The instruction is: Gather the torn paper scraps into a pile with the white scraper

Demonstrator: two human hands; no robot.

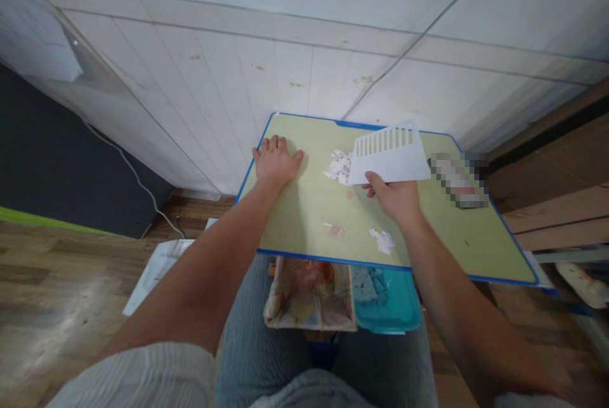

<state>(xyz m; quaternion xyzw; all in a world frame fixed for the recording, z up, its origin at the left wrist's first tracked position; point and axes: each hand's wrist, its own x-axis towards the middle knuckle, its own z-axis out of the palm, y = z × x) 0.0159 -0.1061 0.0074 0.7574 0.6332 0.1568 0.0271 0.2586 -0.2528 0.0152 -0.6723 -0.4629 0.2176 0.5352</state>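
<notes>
My left hand (277,162) lies flat on the left side of the pale green tabletop (304,205), its fingers spread and holding nothing. In my right hand (392,195) is a white slotted sheet (390,157), pinched at its lower edge between thumb and fingers. A row of narrow slots runs along the sheet's upper part, and it is tilted above the table. Partly behind its left end sits a heap of crumpled paper scraps (339,167). Closer to me lie a small pinkish scrap (337,230) and a whitish paper scrap (382,241).
A blurred-out flat object (459,183) lies on the table's right side. Below the front edge, at my lap, are a fabric-lined box (311,319) and a turquoise plastic container (387,316) with bluish pieces. A white wall (214,59) stands behind the table, and cardboard boxes (561,141) are at right.
</notes>
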